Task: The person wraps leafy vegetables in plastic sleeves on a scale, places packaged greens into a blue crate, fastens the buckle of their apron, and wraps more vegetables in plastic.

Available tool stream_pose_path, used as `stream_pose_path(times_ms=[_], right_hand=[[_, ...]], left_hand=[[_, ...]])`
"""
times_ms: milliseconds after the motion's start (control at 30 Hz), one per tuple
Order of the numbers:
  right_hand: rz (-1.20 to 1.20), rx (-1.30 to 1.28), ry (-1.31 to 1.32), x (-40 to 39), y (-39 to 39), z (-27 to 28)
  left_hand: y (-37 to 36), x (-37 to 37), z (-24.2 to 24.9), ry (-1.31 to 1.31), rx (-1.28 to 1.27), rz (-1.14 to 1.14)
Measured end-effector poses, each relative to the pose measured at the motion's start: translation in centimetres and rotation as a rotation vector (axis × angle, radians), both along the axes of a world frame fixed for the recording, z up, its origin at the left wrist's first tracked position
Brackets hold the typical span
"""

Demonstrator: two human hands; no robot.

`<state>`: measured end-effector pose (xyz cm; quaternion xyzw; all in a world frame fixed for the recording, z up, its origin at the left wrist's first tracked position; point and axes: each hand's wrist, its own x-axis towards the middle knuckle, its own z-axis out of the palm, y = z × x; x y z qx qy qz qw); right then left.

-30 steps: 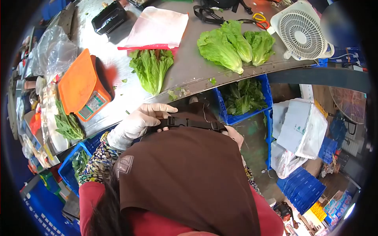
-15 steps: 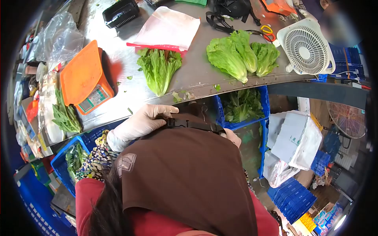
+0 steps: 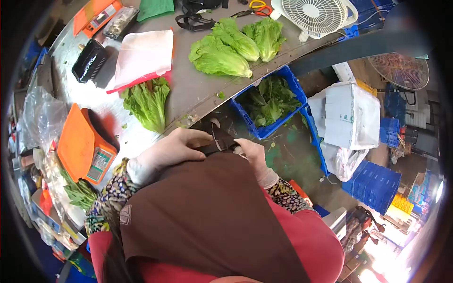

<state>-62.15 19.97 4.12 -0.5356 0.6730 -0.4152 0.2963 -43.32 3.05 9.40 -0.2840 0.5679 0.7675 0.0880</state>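
Both hands, in white gloves, are at the waist of a brown apron. My left hand has its thumb and fingers closed on the dark waist strap at the apron's top edge. On the other side, my right hand is closed around the strap's right part; its fingertips are partly hidden. Just beyond the left hand, a head of lettuce lies at the table's edge. Its leaves touch a pink-and-white bag.
More lettuce lies on the metal table beside a white fan. An orange scale is at left, near a black tray. Below the table edge stands a blue crate with leaves. White foam boxes are at right.
The view has turned right, so the table things sit farther left. My right hand, mostly hidden before, now shows at the strap. The hands are closer together around it.
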Motion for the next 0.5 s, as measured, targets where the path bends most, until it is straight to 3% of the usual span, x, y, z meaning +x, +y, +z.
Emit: stream_pose_path(times_ms=[100,167,333,500], right_hand=[[0.065,-0.123,-0.003,-0.4,-0.6,0.2],[0.091,-0.138,0.018,-0.7,-1.2,0.1],[0.115,-0.148,0.078,-1.0,-2.2,-2.5],[0.245,0.166,-0.240,-3.1,-4.5,-2.0]], left_hand=[[0.0,-3.4,1.6,0.025,-0.062,-0.075],[0.1,-4.2,2.6,-0.018,0.044,-0.020],[-0.1,-2.8,1.2,-0.106,-0.304,-0.026],[-0.2,-2.9,-1.0,-0.071,-0.255,0.185]])
